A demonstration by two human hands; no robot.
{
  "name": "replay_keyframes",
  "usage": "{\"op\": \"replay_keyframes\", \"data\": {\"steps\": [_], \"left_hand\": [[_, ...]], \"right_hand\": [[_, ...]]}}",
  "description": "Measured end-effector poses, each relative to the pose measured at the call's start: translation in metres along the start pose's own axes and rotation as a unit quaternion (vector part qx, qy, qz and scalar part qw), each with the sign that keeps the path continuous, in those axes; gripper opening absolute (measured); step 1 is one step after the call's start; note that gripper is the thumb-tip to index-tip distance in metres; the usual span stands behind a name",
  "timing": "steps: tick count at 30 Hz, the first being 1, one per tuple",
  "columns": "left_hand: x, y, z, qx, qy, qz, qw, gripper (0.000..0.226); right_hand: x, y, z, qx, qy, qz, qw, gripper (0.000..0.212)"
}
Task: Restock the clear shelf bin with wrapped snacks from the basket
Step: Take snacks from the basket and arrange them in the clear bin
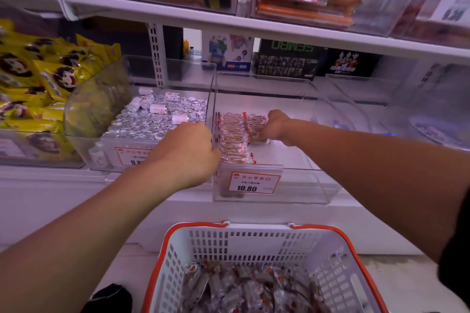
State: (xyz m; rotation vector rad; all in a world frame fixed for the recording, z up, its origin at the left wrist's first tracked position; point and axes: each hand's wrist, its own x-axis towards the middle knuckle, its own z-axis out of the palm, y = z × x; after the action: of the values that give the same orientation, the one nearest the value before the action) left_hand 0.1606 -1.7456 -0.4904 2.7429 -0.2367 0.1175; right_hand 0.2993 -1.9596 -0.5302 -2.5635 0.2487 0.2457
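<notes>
Both hands are curled up right now: my left hand point(189, 152) is a loose fist pressed against the near-left end of the snack row point(234, 138), and honestly I can't tell if it's pinching a packet or just nudging. Right hand point(276, 126) is closed around a small bunch of wrapped snacks point(256, 123) further back, setting them down beside the row.

Why like this? I figure the left keeps the stack standing tidy against the wall of the clear bin point(300, 175) while the right adds more next to it. Only the bin's left part is filled, so plenty to go.

Left of my left hand is a bin of foil-wrapped sweets point(152, 119), and past that yellow bags point(38, 79). The divider between bins sits right at my left knuckles, so not much elbow room there. The price tag point(254, 182) is just under my hands. Below my arms, the basket point(330, 256) has loads of snacks left. Shelf edge point(254, 29) overhead looks like it limits lifting.
</notes>
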Motion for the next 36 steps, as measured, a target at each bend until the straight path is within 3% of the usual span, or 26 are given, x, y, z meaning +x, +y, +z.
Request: {"op": "replay_keyframes", "data": {"steps": [4,6,8,10,12,13,14,16,18,19,21,22,24,27,29,31,34,36], "left_hand": [[-0.005,-0.003,0.001,0.012,0.014,0.029,0.999,0.035],[-0.008,-0.004,-0.001,0.033,0.043,0.052,0.997,0.044],[-0.012,-0.007,-0.006,0.021,0.044,0.067,0.997,0.056],[-0.019,-0.01,-0.009,-0.058,-0.089,0.063,0.992,0.058],[-0.029,-0.009,0.001,-0.096,-0.317,0.023,0.943,0.054],[-0.032,-0.01,0.015,-0.074,-0.407,-0.006,0.911,0.054],[-0.035,-0.012,0.034,-0.026,-0.466,-0.035,0.884,0.051],[-0.048,-0.02,0.08,0.077,-0.514,-0.08,0.851,0.04],[-0.066,-0.034,0.129,0.112,-0.52,-0.118,0.838,0.034],[-0.077,-0.041,0.152,0.117,-0.52,-0.126,0.837,0.035],[-0.104,-0.053,0.196,0.127,-0.53,-0.112,0.831,0.045],[-0.119,-0.056,0.217,0.127,-0.541,-0.108,0.825,0.054],[-0.147,-0.058,0.258,0.107,-0.555,-0.127,0.815,0.072],[-0.17,-0.061,0.309,0.026,-0.545,-0.237,0.804,0.097],[-0.178,-0.064,0.333,-0.016,-0.521,-0.309,0.795,0.11],[-0.182,-0.065,0.352,-0.067,-0.451,-0.356,0.816,0.12],[-0.177,-0.071,0.371,-0.157,-0.295,-0.432,0.838,0.122],[-0.175,-0.077,0.375,-0.171,-0.26,-0.451,0.836,0.116]], "right_hand": [[-0.008,0.007,-0.017,0.088,-0.025,0.01,0.996,0.07],[-0.021,0.003,-0.029,0.068,0.03,-0.03,0.997,0.068],[-0.044,-0.001,-0.037,0.048,0.163,-0.139,0.976,0.045],[-0.09,0.001,-0.036,0.07,0.323,-0.3,0.895,0.012],[-0.14,0.02,-0.012,0.113,0.424,-0.43,0.789,0.013],[-0.163,0.032,0.01,0.138,0.424,-0.465,0.765,0.019],[-0.181,0.045,0.037,0.151,0.398,-0.476,0.77,0.024],[-0.2,0.075,0.1,0.104,0.293,-0.449,0.838,0.029],[-0.202,0.114,0.158,-0.016,0.057,-0.348,0.935,0.023],[-0.202,0.141,0.183,-0.077,-0.072,-0.276,0.955,0.02],[-0.207,0.204,0.22,-0.179,-0.248,-0.138,0.942,0.048],[-0.212,0.234,0.232,-0.211,-0.299,-0.079,0.927,0.06],[-0.222,0.281,0.245,-0.213,-0.342,0.007,0.915,0.067],[-0.225,0.316,0.258,-0.107,-0.368,0.142,0.913,0.071],[-0.224,0.319,0.267,-0.036,-0.374,0.173,0.911,0.074],[-0.22,0.317,0.28,0.017,-0.341,0.17,0.924,0.084],[-0.213,0.301,0.293,0.001,-0.357,0.201,0.912,0.139],[-0.211,0.296,0.298,-0.025,-0.357,0.202,0.911,0.172]]}}
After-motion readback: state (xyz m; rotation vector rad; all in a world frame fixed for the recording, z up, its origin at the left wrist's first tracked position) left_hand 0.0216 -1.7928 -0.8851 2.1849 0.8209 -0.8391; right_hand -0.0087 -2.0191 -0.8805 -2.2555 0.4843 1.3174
